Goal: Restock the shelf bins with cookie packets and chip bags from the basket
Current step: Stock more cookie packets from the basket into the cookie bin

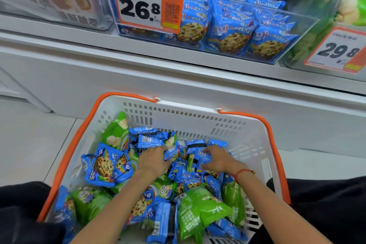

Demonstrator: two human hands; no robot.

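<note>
I see the basket (198, 117) still heaped with cookie packets (103, 164) and chip bags (200, 210); the cookie bin (297, 45) above looks part-filled (lots left). Both hands down in the pile: left hand (151, 159) fingers curled round a packet, right hand (218, 157) probably pinching one too.

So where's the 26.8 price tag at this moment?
In the head view, the 26.8 price tag hangs upper centre on the front left of the clear shelf bin of blue cookie packets, above the basket.
</note>
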